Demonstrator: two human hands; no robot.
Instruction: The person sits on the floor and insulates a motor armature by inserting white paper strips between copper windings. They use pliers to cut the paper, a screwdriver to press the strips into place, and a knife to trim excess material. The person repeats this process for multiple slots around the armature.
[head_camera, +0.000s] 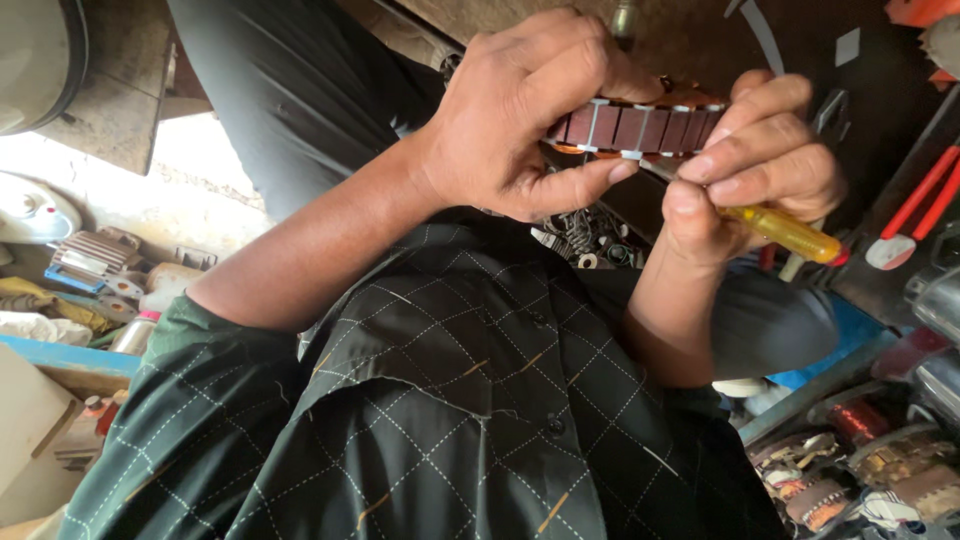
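Note:
My left hand (520, 115) grips a round motor part (640, 127) with brown segments split by pale strips, thumb under it and fingers over its top. My right hand (755, 165) is closed around a screwdriver with a clear yellow handle (790, 232); its fingers rest against the right end of the brown part. The tool's shaft and tip are hidden behind my fingers. Both hands are held close above my dark checked shirt (450, 400).
Small springs and metal bits (585, 240) lie under my hands. Copper-wound motor coils (860, 460) sit at the lower right, red-handled pliers (915, 205) at the right. A finned metal piece (90, 255) and a white appliance (30, 210) lie at the left.

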